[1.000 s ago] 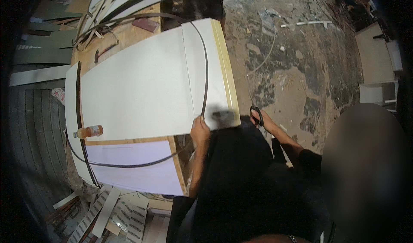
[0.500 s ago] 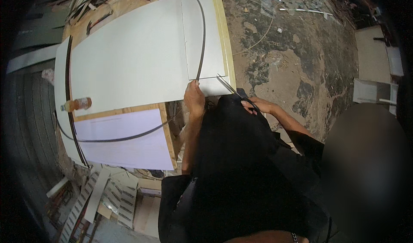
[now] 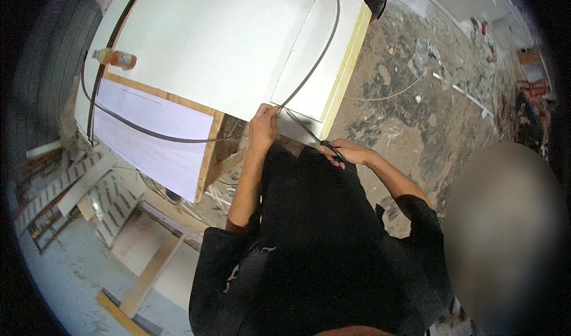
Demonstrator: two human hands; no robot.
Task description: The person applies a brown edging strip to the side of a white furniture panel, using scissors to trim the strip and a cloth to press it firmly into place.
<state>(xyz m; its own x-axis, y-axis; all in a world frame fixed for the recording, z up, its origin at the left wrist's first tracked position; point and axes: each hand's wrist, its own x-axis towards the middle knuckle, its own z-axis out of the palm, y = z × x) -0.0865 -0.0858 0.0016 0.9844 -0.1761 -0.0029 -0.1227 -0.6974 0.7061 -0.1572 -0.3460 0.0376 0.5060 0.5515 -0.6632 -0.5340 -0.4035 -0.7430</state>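
A long thin dark strip [image 3: 319, 58] curves over a large white board [image 3: 220, 35] on a workbench. My left hand [image 3: 263, 125] pinches the strip's near end at the board's front edge. My right hand [image 3: 350, 152] holds black-handled scissors [image 3: 329, 144] just right of it. The scissor blades reach up-left toward the strip end by my left hand. Both forearms come out of a black shirt below.
An orange bottle [image 3: 115, 57] lies on the board's left side. A lower white panel with a wooden edge [image 3: 209, 148] sticks out at the front left. Offcuts and strips [image 3: 65, 187] litter the floor at left. Rough dirty ground [image 3: 410, 92] lies to the right.
My right hand brought the scissors from beside the board's corner in toward the strip end. My left hand stayed on the strip. The view swung so the board now lies up-left.
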